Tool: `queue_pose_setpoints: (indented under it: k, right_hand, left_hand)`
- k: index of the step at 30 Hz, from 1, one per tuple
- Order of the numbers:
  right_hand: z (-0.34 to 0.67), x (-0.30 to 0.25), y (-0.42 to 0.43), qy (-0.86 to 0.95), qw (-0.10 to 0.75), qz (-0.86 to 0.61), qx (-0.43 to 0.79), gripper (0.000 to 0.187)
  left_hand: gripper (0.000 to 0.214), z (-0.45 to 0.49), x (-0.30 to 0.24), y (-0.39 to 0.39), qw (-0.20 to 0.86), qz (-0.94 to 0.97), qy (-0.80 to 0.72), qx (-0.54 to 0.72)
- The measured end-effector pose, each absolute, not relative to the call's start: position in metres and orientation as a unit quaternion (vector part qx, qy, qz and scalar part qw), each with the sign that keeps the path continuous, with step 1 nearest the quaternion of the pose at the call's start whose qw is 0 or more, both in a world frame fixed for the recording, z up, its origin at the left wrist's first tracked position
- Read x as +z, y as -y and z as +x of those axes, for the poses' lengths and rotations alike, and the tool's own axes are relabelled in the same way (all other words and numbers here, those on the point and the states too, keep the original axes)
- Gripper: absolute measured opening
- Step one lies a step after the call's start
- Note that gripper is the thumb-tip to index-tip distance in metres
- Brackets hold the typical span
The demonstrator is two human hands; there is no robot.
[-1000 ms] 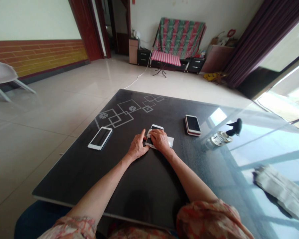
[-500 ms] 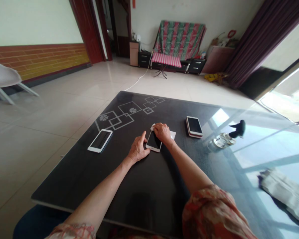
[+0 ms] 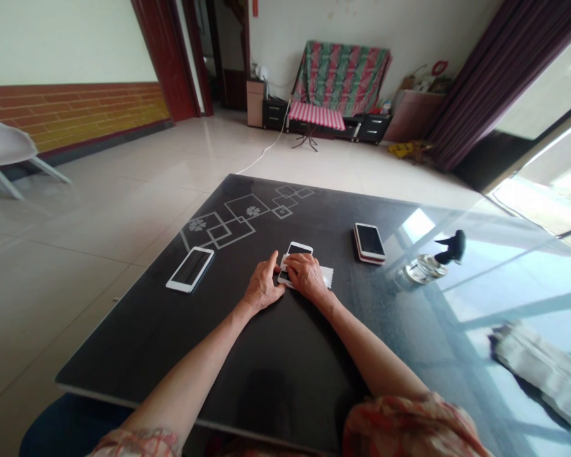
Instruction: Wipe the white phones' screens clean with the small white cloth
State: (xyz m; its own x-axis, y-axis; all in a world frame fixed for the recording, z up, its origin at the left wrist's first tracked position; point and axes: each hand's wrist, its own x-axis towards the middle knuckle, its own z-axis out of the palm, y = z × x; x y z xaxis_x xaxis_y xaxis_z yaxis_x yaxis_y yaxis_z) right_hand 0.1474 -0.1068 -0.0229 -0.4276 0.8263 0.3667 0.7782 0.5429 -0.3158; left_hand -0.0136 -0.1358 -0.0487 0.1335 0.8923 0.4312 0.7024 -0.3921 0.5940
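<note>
The right hand (image 3: 307, 275), at the middle of the frame, lies palm down with its fingers bent together over a thin white wipe (image 3: 328, 277), pressing it onto a white-framed smartphone (image 3: 299, 248); the wipe's zigzag edge sticks out to the right of the hand. The left hand (image 3: 262, 282) is just left of it, thumb and forefinger spread apart and set against the phone's left edge, its grip loose rather than closed. That phone lies flat on a glossy black table (image 3: 181, 343), its upper end showing beyond the right hand's fingers and its lower part mostly covered.

A second white smartphone (image 3: 190, 270) lies screen up at centre left, well apart from the hands. Right of centre, another white-framed smartphone (image 3: 370, 240) rests on a reddish-edged item. Farther right is a clear spray bottle (image 3: 424, 270) with a black trigger head, and at lower right a crumpled pale grey cloth (image 3: 542, 362). A white chair (image 3: 7, 146) is at the left edge, and a dark purple curtain (image 3: 485, 76) hangs at upper right.
</note>
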Motion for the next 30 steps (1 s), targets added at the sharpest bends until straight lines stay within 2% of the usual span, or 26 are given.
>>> queue_pose_setpoints:
  k: [4,12,19,23,30]
  right_hand:
    - [0.155,-0.023,0.118,0.846,0.264,-0.46,0.057,0.026]
    - [0.156,-0.024,0.087,0.809,0.269,-0.522,0.038,0.029]
    - [0.163,-0.023,0.095,0.854,0.249,-0.451,0.073,0.025]
    - [0.174,-0.024,0.076,0.83,0.26,-0.49,0.049,0.026]
    - [0.176,-0.029,0.04,0.81,0.251,-0.528,0.051,0.027]
  left_hand:
    - [0.085,-0.013,-0.049,0.136,0.123,0.743,-0.536,0.381]
    - [0.083,-0.014,-0.042,0.138,0.143,0.745,-0.536,0.37]
    - [0.081,-0.013,-0.045,0.138,0.143,0.743,-0.535,0.376]
    - [0.082,-0.014,-0.045,0.138,0.139,0.752,-0.525,0.374]
    - [0.095,-0.009,-0.038,0.139,0.127,0.765,-0.532,0.34]
